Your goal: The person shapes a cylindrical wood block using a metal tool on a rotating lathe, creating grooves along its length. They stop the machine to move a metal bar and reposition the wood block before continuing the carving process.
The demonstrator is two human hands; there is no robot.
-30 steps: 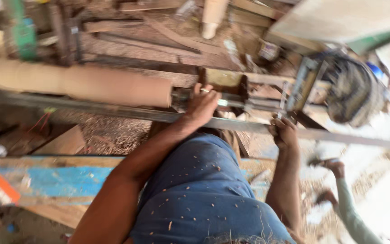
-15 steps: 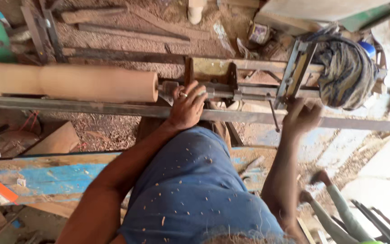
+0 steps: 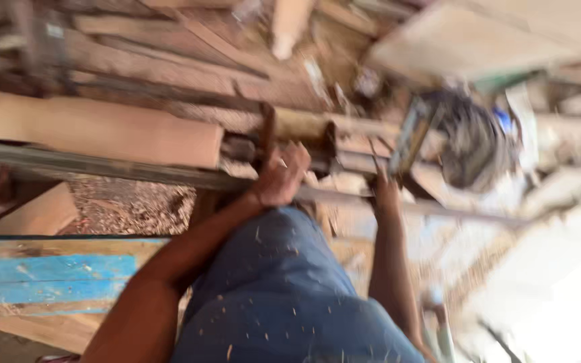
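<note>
The wooden cylinder (image 3: 102, 138) blocks everything left of the left hand (image 3: 278, 180). The metal rail (image 3: 102, 169) bars the front. Between both hands, open room; a belted wheel (image 3: 469, 144) crowds the right hand (image 3: 384, 195).

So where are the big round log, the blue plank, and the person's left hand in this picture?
Round log (image 3: 122, 134), head view: point on the middle of its pale curved side.
Blue plank (image 3: 48, 275), head view: point on its painted top face.
Left hand (image 3: 278, 180), head view: point on the back of the hand.
</note>
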